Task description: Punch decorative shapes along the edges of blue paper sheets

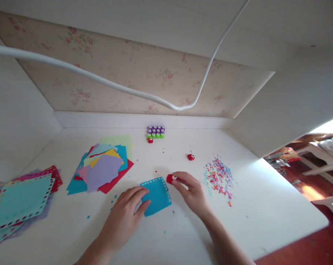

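A square of blue paper [156, 198] lies in the middle of the table, with a row of small punched holes along its top and right edges. My left hand [130, 206] grips its left edge, the thumb and fingers bent over it. Between the thumb and fingers of my right hand [190, 189] is a small red craft punch [170, 179] with a white button, just beside the paper's upper right corner. Farther back sits a second red punch [191, 157], apart from both hands.
Several purple and green punches [156, 131] stand in rows near the back wall, a red one before them. A heap of coloured paper sheets [102, 173] lies left; punched sheets [22, 200] are stacked farther left. Confetti [218, 175] is spread at right. A white cable [127, 89] hangs across.
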Action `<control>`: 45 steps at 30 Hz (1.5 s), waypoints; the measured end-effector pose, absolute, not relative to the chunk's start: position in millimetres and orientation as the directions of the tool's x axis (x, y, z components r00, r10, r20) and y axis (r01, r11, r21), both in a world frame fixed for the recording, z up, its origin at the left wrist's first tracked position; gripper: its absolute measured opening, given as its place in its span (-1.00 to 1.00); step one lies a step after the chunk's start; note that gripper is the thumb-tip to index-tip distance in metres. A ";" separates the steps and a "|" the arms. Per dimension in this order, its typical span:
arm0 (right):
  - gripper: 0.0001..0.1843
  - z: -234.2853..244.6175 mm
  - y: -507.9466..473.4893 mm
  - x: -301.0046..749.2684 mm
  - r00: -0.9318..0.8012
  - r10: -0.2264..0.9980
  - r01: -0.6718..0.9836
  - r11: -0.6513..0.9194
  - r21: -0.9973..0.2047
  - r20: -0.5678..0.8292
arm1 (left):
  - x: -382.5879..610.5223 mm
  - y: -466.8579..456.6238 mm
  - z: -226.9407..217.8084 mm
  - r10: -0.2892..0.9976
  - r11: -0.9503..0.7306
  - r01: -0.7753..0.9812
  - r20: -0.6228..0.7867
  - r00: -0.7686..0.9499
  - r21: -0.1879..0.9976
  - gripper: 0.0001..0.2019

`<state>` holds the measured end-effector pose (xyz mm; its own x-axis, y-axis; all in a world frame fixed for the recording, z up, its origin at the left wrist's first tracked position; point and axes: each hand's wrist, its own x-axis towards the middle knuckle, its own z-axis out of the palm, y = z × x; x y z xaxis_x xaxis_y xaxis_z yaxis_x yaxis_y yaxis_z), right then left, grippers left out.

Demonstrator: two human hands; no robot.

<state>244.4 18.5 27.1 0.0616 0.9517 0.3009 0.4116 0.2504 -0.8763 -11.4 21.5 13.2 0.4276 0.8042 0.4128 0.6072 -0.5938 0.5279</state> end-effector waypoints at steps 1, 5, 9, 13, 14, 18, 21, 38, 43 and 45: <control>-0.71 26.9 24.0 257.8 0.192 0.945 0.409 0.168 -0.897 0.264 | -13.9 21.4 12.1 0.783 -0.622 0.613 0.406 0.472 0.487 -0.79; -0.49 25.5 50.0 319.0 0.536 0.821 0.496 -0.117 -0.860 0.197 | -14.3 18.8 10.7 0.707 -0.707 0.607 0.383 0.595 0.362 -0.78; -0.45 20.5 74.2 359.7 0.574 0.799 0.580 -0.239 -0.779 0.182 | -6.9 13.4 14.3 0.718 -0.696 0.624 0.360 0.596 0.355 -0.79; -0.51 13.6 90.4 364.9 0.540 0.819 0.668 -0.278 -0.690 0.192 | -5.0 9.7 16.5 0.727 -0.687 0.629 0.353 0.589 0.365 -0.78; -0.52 12.6 92.8 363.2 0.526 0.827 0.687 -0.274 -0.673 0.200 | -5.2 9.4 16.3 0.728 -0.686 0.629 0.353 0.588 0.365 -0.77; -0.51 13.1 96.8 358.2 0.494 0.838 0.738 -0.263 -0.621 0.232 | -6.1 9.7 15.3 0.732 -0.681 0.633 0.339 0.590 0.368 -0.77; -0.44 17.1 98.6 358.3 0.473 0.839 0.771 -0.246 -0.588 0.269 | -6.2 10.1 15.5 0.736 -0.677 0.631 0.332 0.591 0.379 -0.78; -0.60 16.8 102.1 348.9 0.095 0.915 0.923 0.066 -0.378 0.391 | -5.2 8.7 11.7 0.759 -0.650 0.630 0.325 0.564 0.425 -0.77; -0.64 18.7 113.5 300.5 -0.008 0.915 0.917 0.168 -0.362 0.403 | -3.3 6.5 12.7 0.778 -0.628 0.652 0.302 0.552 0.426 -0.73; -0.67 15.2 124.1 270.8 -0.079 0.924 0.902 0.227 -0.367 0.375 | -2.8 5.6 12.3 0.783 -0.620 0.657 0.291 0.550 0.429 -0.72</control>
<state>270.8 124.1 15.2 -0.0792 0.9236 0.3751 0.9021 0.2265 -0.3674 -2.8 5.6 12.3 0.5495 0.7831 0.2911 0.6566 -0.6203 0.4292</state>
